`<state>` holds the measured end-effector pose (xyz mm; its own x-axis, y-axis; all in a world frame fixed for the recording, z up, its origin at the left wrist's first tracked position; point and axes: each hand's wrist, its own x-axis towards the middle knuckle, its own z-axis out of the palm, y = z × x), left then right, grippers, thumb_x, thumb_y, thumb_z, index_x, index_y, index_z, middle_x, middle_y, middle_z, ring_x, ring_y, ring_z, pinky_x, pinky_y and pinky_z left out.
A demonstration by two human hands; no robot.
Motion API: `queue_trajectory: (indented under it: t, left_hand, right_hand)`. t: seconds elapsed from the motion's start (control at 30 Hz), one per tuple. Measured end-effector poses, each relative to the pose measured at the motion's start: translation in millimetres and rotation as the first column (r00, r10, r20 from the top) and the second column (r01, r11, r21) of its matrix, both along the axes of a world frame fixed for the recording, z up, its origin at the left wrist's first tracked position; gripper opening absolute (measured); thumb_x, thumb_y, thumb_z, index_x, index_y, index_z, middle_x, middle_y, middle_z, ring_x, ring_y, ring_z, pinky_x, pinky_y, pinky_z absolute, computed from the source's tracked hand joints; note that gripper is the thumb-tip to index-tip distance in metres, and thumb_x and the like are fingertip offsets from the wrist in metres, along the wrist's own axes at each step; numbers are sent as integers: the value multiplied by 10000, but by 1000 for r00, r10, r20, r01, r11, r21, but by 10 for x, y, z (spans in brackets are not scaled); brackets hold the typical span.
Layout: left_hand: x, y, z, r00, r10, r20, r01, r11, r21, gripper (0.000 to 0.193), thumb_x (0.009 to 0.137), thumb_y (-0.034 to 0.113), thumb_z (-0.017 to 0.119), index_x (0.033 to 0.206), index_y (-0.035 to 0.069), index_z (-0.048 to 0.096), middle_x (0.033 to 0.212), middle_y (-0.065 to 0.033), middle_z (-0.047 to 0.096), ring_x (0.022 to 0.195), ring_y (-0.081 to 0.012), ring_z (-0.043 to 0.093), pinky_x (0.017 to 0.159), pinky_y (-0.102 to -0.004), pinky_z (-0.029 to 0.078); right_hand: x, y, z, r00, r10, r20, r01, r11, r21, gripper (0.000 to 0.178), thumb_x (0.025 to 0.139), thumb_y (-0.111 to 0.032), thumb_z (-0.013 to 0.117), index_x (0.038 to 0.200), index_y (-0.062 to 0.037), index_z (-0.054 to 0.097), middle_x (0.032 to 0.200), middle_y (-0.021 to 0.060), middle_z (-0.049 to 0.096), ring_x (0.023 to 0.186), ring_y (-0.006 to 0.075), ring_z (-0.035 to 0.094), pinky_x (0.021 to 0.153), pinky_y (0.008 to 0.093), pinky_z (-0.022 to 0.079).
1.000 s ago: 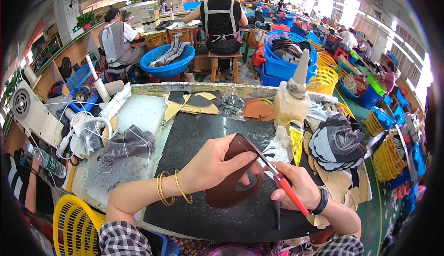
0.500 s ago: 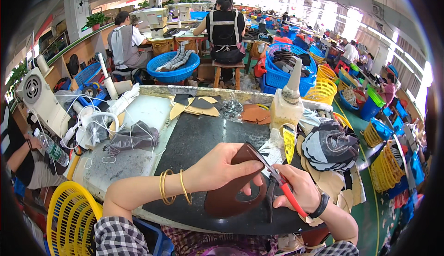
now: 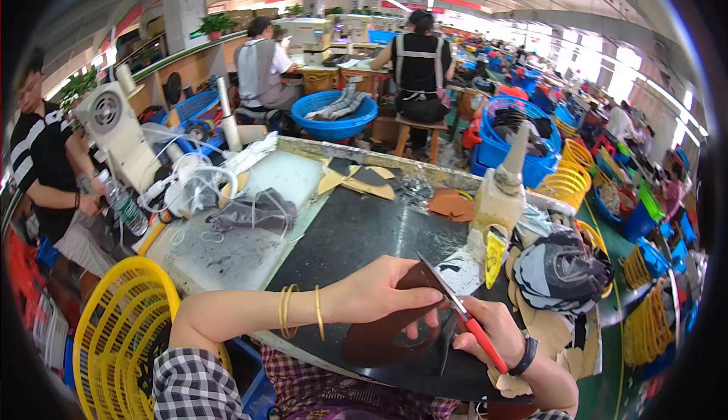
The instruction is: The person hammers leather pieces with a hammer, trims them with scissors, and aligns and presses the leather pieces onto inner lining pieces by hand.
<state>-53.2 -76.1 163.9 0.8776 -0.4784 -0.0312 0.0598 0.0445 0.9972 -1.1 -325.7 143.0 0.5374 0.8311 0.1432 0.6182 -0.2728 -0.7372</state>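
Observation:
My left hand [image 3: 383,289] has its thumb and fingers closed on a dark brown leather piece [image 3: 371,348] with a rounded cut-out, held just over the black mat. Closed round a pair of red-handled scissors [image 3: 479,338] is my right hand [image 3: 497,325]. The pointed metal blade lies along the upper edge of the leather, close to my left thumb. A narrow dark strip [image 3: 446,353] hangs below the scissors; whether it is leather or part of the tool I cannot tell. My right fingers are partly hidden behind the handle.
The black mat [image 3: 334,238] covers the bench. A glue bottle with a tall nozzle [image 3: 497,200] stands beyond my right hand, near stacked grey-black shoe pieces [image 3: 563,272]. Left are a grey bundle [image 3: 262,213], a yellow basket [image 3: 125,329] and a standing person [image 3: 57,162].
The view has swung left, so the bench sits farther right and the standing person shows more fully. The scissor blade now reaches up past the leather's edge; both hands keep their hold.

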Motion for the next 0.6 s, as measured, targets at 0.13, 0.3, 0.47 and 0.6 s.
queue_trajectory:
  t: [0.13, 0.3, 0.47, 0.6]
  left_hand:
    - [-52, 7, -70, 997, 35, -67, -38, 999, -38, 241, 995, 213, 566, 1080, -10, 597, 881, -71, 698, 655, -157, 674, 609, -271, 532]
    - [-113, 432, -243, 961, -6, -278, 1, 1000, -19, 238, 960, 236, 614, 975, -2, 608, 874, -61, 696, 609, -160, 665, 540, -283, 535]
    - [67, 1746, -879, 949, 244, 201, -316, 731, 605, 333, 917, 233, 673, 1160, 22, 587, 1050, -75, 656, 977, -188, 666, 801, -319, 534]
    - [205, 2890, -1030, 756, -108, 646, -654, -76, 753, 558, 762, 160, 710, 1285, 59, 542, 1195, -133, 604, 1162, -330, 551, 986, -403, 451]
  right_hand:
    - [125, 5, -164, 999, 16, 30, -15, 1000, -17, 616, 813, -521, 742, 1144, -13, 632, 695, 165, 594, 606, 346, 621, 576, 351, 494]
    - [487, -520, -434, 959, -280, 43, 280, 960, 8, 417, 769, -263, 685, 1055, 39, 654, 669, 17, 555, 645, 80, 500, 572, 269, 416]
    - [612, -1055, -687, 909, -322, 266, 411, 802, -434, 357, 920, -149, 665, 1249, -59, 560, 707, 152, 584, 633, 324, 569, 602, 420, 457]
    - [555, -1403, -876, 882, -256, 395, 429, 783, -451, 472, 849, -123, 687, 1292, -55, 537, 1018, 202, 642, 926, 392, 627, 790, 453, 507]
